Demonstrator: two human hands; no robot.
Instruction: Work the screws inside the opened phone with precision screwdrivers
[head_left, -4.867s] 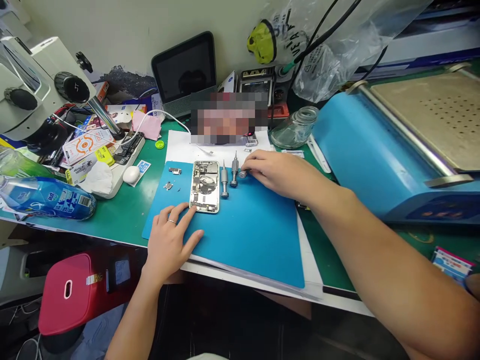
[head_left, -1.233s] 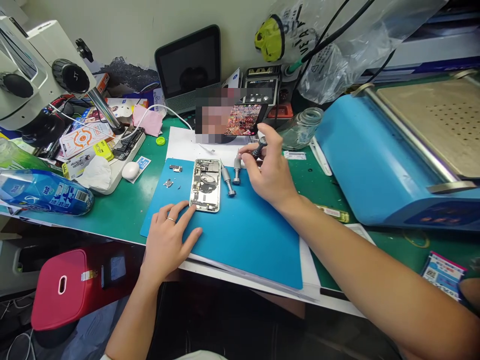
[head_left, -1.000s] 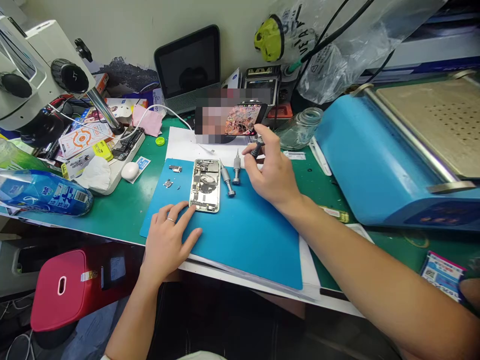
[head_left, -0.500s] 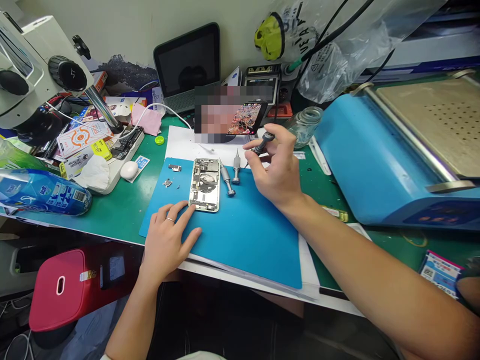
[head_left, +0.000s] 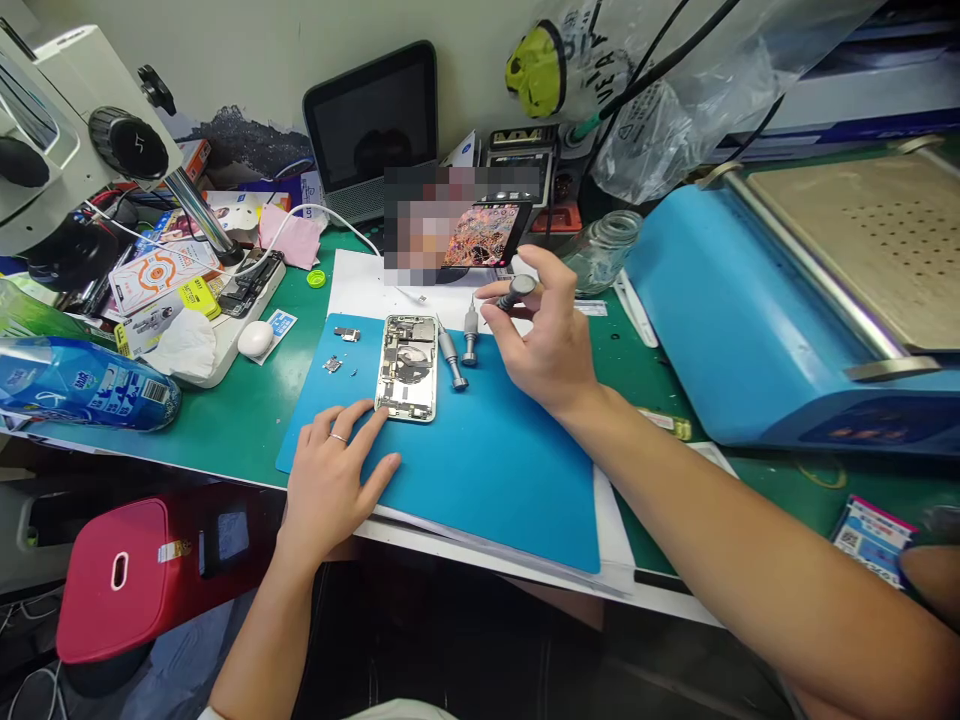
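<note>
An opened phone with its inner parts showing lies on the blue mat. My left hand rests on the mat with fingers spread, the index fingertip at the phone's lower left corner. Raised over the mat's far right part, my right hand grips a dark screwdriver between thumb and fingers. Two grey screwdrivers, one leaning toward the phone and one beside it, lie right of the phone. Small metal phone parts sit to its left.
A large blue machine with a metal plate stands at the right. At the left are a microscope, a blue packet and a white earbud case. A lit phone screen and a glass jar stand behind.
The screwdriver in my right hand has tilted, its cap end now turned more toward me. My left hand keeps its place by the phone. The whole view has shifted slightly.
</note>
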